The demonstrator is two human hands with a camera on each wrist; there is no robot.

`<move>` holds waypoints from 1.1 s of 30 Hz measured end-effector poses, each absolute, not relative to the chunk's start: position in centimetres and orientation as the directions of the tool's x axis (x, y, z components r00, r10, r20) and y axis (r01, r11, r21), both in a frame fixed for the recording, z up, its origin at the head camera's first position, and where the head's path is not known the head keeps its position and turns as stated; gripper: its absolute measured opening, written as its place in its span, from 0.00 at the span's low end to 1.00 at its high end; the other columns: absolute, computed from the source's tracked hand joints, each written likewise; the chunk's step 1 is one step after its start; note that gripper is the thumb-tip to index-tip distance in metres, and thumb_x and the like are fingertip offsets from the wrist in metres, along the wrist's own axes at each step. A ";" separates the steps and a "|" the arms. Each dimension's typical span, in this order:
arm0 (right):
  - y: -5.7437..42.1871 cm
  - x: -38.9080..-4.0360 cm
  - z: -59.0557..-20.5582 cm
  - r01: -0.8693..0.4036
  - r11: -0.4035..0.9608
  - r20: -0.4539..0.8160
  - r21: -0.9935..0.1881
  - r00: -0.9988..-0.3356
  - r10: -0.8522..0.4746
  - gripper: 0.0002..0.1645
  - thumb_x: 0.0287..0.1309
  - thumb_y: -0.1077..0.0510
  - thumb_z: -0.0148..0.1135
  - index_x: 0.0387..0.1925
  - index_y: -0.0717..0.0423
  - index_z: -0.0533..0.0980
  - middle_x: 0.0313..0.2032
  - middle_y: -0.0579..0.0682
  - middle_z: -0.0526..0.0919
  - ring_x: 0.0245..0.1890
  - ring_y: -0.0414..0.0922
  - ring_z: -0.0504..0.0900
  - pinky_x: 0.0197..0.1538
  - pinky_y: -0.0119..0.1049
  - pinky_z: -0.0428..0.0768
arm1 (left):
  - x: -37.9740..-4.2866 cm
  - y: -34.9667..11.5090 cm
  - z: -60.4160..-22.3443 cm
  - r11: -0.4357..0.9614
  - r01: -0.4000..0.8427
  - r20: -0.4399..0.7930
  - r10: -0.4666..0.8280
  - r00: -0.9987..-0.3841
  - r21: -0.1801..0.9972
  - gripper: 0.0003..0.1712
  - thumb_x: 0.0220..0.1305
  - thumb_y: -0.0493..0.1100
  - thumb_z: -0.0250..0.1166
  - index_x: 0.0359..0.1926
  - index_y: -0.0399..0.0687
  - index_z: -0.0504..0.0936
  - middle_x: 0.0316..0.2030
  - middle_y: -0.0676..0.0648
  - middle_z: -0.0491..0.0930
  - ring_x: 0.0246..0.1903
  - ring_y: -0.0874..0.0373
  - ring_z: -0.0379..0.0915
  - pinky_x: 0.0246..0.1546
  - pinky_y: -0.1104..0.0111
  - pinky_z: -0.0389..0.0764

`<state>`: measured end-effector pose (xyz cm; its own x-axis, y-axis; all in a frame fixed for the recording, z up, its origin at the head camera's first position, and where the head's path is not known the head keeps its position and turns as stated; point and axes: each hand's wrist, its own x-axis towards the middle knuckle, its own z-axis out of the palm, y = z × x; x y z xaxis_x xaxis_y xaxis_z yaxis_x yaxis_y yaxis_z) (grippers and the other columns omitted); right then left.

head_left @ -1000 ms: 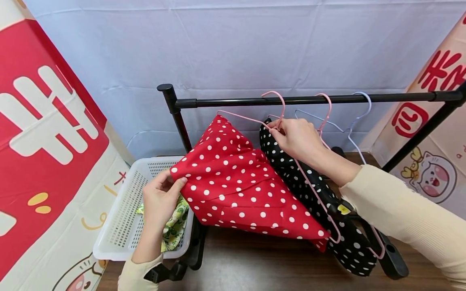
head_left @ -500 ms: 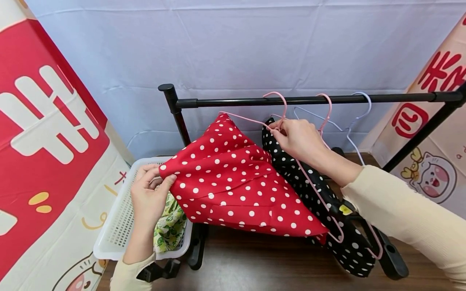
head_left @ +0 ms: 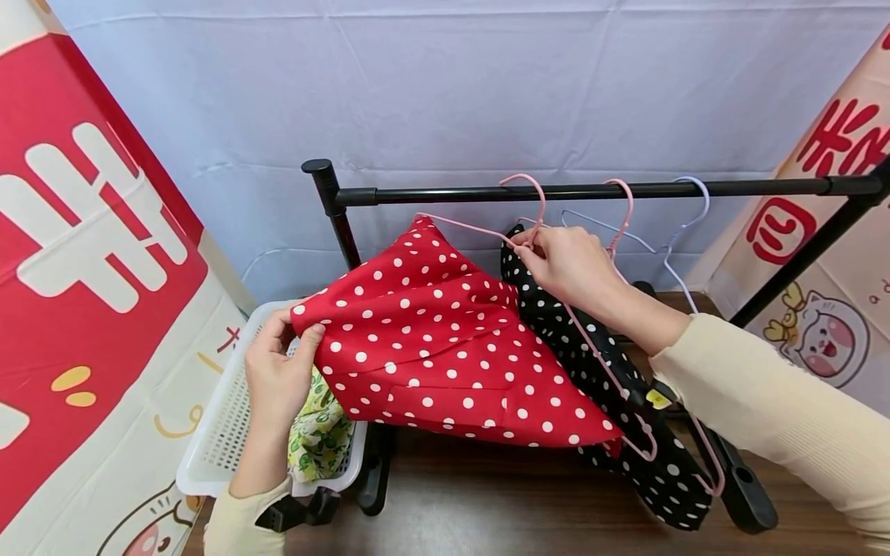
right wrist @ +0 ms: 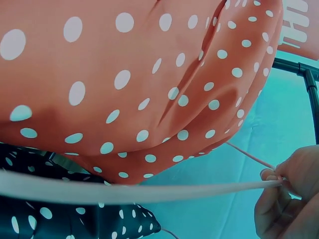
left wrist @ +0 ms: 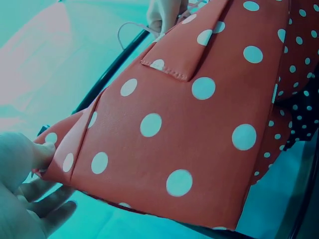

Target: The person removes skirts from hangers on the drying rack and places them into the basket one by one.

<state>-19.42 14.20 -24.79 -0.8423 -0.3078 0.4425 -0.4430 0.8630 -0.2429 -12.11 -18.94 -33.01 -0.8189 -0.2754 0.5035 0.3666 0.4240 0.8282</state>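
A red garment with white polka dots [head_left: 445, 347] hangs partly on a pink hanger [head_left: 467, 226], one top corner on the hanger's left shoulder. My left hand [head_left: 273, 390] pinches the garment's left edge between thumb and fingers and holds it out sideways; the left wrist view shows this hand [left wrist: 30, 184] too. My right hand [head_left: 577, 266] grips the pink hanger just below its hook, and the hook overlaps the black rail. Whether the hook rests on the rail, I cannot tell. The hanger's right arm slopes down, its end out past the cloth.
Along the black rail [head_left: 445, 194] hang another pink hanger [head_left: 621, 212] and a pale blue hanger [head_left: 698, 212]. A black polka-dot garment [head_left: 670, 486] hangs behind the red one. At left, a white basket [head_left: 208, 455] holds yellow-green patterned cloth [head_left: 320, 432]. Below is a wooden surface [head_left: 473, 502].
My left hand has moved left and a little up, drawing the red garment's edge with it and spreading the cloth wider. My right hand has barely shifted.
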 end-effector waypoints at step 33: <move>14.8 -19.3 -24.9 -0.415 0.868 0.411 -0.272 -0.866 -0.285 0.17 0.59 0.55 0.55 0.17 0.56 0.77 0.07 0.46 0.66 0.09 0.44 0.62 0.12 0.31 0.55 | -13.6 -21.2 -30.1 0.340 0.272 0.404 -0.422 -0.811 0.901 0.13 0.56 0.43 0.66 0.42 0.43 0.78 0.33 0.56 0.81 0.31 0.63 0.78 0.32 0.78 0.79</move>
